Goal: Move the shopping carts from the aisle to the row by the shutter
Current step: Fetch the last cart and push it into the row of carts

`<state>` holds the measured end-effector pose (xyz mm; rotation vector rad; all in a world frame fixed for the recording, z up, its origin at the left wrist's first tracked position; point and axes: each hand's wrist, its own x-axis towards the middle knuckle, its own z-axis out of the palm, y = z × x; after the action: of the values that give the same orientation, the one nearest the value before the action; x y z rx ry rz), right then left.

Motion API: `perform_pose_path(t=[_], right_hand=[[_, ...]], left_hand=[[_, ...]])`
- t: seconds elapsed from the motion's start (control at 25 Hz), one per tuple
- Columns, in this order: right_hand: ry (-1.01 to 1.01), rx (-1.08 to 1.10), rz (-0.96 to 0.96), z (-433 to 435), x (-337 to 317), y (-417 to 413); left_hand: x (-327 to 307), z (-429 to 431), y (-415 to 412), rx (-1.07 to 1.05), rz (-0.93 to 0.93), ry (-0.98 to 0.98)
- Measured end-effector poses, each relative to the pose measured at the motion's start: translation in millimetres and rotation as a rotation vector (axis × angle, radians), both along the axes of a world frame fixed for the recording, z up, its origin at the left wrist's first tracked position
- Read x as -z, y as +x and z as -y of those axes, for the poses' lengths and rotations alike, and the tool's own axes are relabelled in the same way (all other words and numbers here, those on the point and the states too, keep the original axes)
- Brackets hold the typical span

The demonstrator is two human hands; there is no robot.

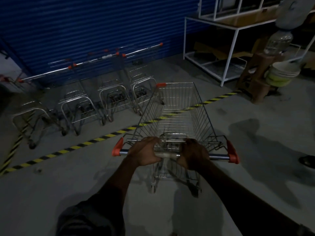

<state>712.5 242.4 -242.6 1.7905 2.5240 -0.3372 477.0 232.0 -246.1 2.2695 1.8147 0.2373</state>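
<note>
Step in hand: delivery of one shopping cart (pixel 177 106) to the row. The left grip (pixel 144 151) and the right grip (pixel 194 155) are both closed, fingers curled round the handle bar (pixel 167 155), one either side of its middle. The wire basket extends directly ahead of the grips and is empty. Its front end lies past the yellow-and-black hazard stripe (pixel 102 138) on the floor. The parked carts (pixel 112 97) stand ahead and to the left of the grips, against the blue shutter (pixel 85 23). The nearest is just beside the basket's front left corner. Next move, as judged: swing the front leftward, square it to the shutter and push it into the slot at the right end of the row. Count: one cart held and four parked carts plainly visible. A possible fifth at the far left is too dim to confirm. One white rack (pixel 228 53) stands ahead and to the right.
</note>
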Motion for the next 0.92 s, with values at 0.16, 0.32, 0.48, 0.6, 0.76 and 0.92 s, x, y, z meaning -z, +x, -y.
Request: perform_pose_path(t=[0.16,0.32,0.48,0.6,0.76,0.92], right_hand=[[-0.036,0.060,-0.041,-93,-1,-1],[-0.021,0.091,-0.042,-179,-6,4],[0.014,0.084,-0.035,-272,-3,19],[0.011,0.074,-0.028,-344,1,38],[0.021,0.038,-0.032,-431,5,70],[0.037,0.013,-0.008,-517,7,102]], left_hand=[[-1,-99,0,0.026,-0.045,-0.033],[-2,-190,11,0.047,-0.039,-0.028],[-6,-279,28,0.015,0.015,-0.018],[-9,-344,48,-0.008,0.025,-0.015],[-8,-428,81,-0.014,0.014,-0.038],[-7,-509,112,-0.028,-0.018,-0.043]])
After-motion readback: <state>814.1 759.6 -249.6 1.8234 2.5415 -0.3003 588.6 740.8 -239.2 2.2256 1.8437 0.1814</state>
